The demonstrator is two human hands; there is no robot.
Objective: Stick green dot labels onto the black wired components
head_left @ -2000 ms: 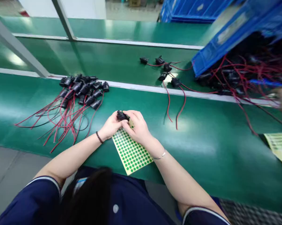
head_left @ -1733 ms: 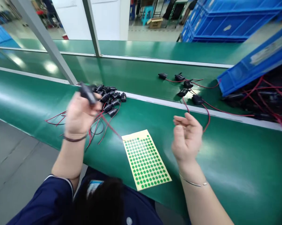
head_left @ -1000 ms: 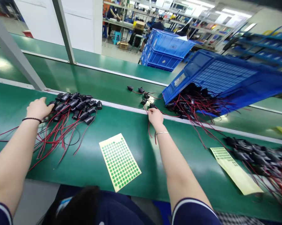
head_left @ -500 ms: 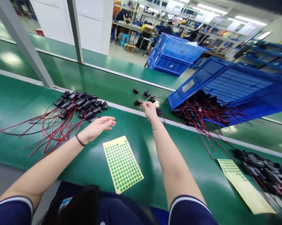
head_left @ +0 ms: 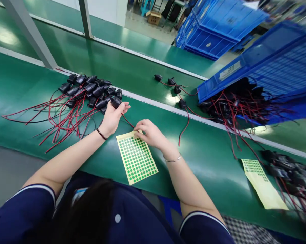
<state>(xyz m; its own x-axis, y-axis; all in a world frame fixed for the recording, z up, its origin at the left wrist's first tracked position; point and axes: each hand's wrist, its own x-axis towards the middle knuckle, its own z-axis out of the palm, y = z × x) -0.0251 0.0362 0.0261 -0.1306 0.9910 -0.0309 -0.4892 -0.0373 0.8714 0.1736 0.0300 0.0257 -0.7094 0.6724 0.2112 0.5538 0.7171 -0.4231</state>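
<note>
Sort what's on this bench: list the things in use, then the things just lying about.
In use:
left hand holding a black connector
right hand on the green-dot sticker sheet

Lying about:
connector pile
tipped blue crate
second sticker sheet

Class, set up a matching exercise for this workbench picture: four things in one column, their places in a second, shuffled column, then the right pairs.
Things:
1. left hand
2. right hand
3. blue crate
4. second sticker sheet

Places:
A. tipped at far right
B. on near sticker sheet's top edge
C. holding a black connector
D. lying at near right

Pairs: 1-C, 2-B, 3-A, 4-D
</note>
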